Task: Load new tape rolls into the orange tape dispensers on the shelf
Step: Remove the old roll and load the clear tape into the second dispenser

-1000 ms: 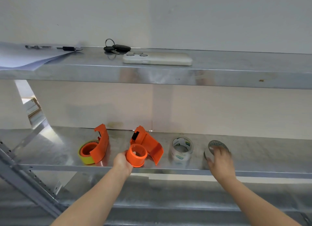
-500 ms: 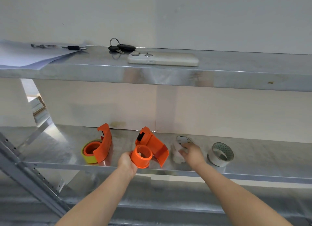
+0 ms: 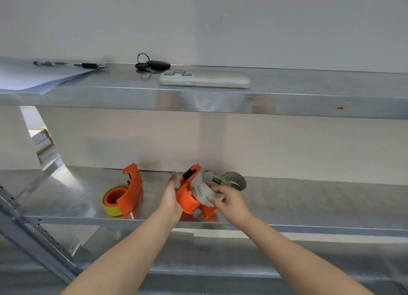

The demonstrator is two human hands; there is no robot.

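Note:
Two orange tape dispensers stand on the lower metal shelf. The left dispenser holds a yellow tape roll. My left hand steadies the middle dispenser from its left side, fingers extended against it. My right hand grips a clear tape roll with a printed label and presses it against that dispenser's hub. A grey tape roll lies on the shelf just behind my right hand.
The upper shelf carries a white phone, a bunch of keys, a pen and sheets of paper. A slanted metal upright runs along the lower left.
My right hand left the grey roll, took the clear roll and carried it left onto the middle dispenser. My left hand shifted from the hub to the dispenser's side.

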